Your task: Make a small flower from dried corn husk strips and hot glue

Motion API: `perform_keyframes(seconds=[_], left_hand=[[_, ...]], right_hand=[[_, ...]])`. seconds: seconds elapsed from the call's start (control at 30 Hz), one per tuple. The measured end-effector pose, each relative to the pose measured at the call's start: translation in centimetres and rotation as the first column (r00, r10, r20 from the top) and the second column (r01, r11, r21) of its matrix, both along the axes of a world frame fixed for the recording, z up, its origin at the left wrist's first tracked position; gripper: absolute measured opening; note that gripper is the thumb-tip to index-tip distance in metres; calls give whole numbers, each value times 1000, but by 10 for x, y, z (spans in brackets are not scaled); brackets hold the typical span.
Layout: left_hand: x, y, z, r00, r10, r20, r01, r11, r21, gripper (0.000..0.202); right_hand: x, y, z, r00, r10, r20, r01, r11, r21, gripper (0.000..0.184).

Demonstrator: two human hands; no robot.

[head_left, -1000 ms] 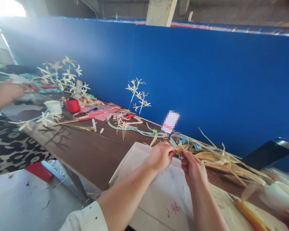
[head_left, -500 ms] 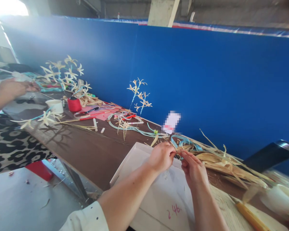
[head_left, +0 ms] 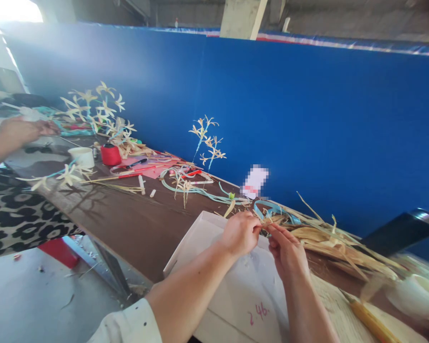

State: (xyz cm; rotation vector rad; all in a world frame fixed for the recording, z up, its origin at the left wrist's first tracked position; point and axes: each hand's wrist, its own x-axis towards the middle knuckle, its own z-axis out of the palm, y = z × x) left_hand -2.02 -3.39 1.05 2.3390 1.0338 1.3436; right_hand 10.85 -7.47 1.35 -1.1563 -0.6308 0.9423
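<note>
Over a white box lid (head_left: 203, 247) my left hand (head_left: 242, 233) and my right hand (head_left: 288, 247) meet, fingertips almost touching. Both are closed in a pinch. Whatever lies between the fingertips is too small and too hidden to name; pale straw-coloured bits show around it, but I cannot tell whether they are held or lie behind. Just beyond the fingers are a light blue ribbon (head_left: 262, 209) and a heap of dried husk strips (head_left: 325, 243). Red handwritten figures mark the lid below my hands.
At left, a co-worker's hand (head_left: 21, 131) holds something whitish. Husk-flower sprays (head_left: 200, 133) stand by the blue partition (head_left: 307, 119). A red thread spool (head_left: 110, 155), a white cup (head_left: 82, 157) and pale tubing (head_left: 168, 183) lie leftward. A yellow-handled pointed tool (head_left: 370, 319) rests at lower right.
My fingertips have shifted very slightly, with both hands staying pinched together in the same place. Nothing else has visibly moved.
</note>
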Motion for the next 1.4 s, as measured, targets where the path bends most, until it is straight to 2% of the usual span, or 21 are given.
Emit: perform_keyframes(seconds=[0.37, 0.47, 0.53, 0.6, 0.7, 0.77, 0.83, 1.0, 1.23, 1.4], left_hand=[[1, -1, -1, 1000, -7, -3, 7, 1000, -4, 17], [1, -1, 0, 999, -42, 25, 44, 997, -71, 16], [-1, 1, 0, 994, -90, 56, 98, 981, -167, 14], [-2, 5, 1, 985, -141, 100, 165, 938, -304, 19], [-3, 10, 1, 959, -198, 204, 278, 806, -522, 27], [-3, 12, 0, 935, -212, 283, 346, 721, -601, 30], [-2, 13, 0, 917, -206, 340, 385, 674, -630, 30], [-1, 12, 1, 901, -173, 399, 417, 601, -682, 30], [-5, 9, 8, 907, -170, 385, 411, 552, -726, 28], [-5, 11, 9, 906, -143, 399, 415, 493, -765, 26]], right_hand=[[1, 3, -5, 997, -15, 69, 12, 999, 43, 35], [3, 5, -8, 995, -40, 89, 35, 998, 57, 36], [4, 6, -9, 994, -61, 95, 55, 997, 61, 37], [5, 6, -9, 991, -72, 110, 66, 996, 64, 37], [5, 5, -7, 989, -72, 129, 63, 996, 70, 36], [4, 3, -5, 990, -72, 120, 64, 995, 74, 36], [3, 2, -3, 991, -76, 106, 68, 995, 78, 37], [4, 3, -5, 990, -74, 116, 66, 995, 75, 36], [5, 3, -8, 974, -99, 202, 88, 994, 66, 36], [3, 1, -2, 988, -84, 129, 79, 996, 42, 38]])
